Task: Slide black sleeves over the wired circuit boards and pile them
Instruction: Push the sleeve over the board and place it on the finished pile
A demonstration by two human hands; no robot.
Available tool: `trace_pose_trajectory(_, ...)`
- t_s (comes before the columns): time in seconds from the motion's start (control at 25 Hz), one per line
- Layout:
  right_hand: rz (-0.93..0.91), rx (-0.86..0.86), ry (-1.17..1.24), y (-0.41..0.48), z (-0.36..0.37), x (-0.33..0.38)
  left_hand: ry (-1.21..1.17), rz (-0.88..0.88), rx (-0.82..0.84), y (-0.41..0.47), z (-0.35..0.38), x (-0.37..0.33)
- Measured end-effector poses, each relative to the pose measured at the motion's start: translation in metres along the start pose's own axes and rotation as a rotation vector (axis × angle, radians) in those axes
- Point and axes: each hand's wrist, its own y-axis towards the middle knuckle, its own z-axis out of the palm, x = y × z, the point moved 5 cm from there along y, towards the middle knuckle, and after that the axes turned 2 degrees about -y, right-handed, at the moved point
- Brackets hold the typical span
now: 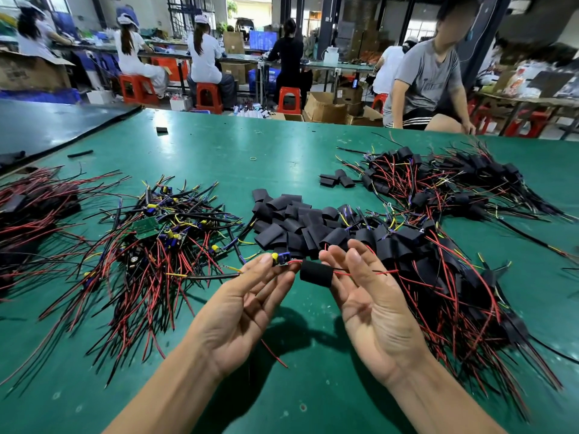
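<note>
Bright, even light from overhead; pale glare streaks the green table (219,145) at upper centre, and a soft shadow pools at lower centre. Wires (470,339) at lower right smear; the frame edges bow.

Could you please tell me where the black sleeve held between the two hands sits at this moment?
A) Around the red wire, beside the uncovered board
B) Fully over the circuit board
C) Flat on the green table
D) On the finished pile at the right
A: the black sleeve, pinched by the right hand, has the red wire running through it, while the circuit board in the left hand is bare beside it.
</note>
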Motion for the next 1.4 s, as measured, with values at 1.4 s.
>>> trace_pose_trajectory(1.4,0.056,0.043,-0.449,-0.007,0.002,-0.011,0.498,0.215,0.095,0.000,-0.001,0.004)
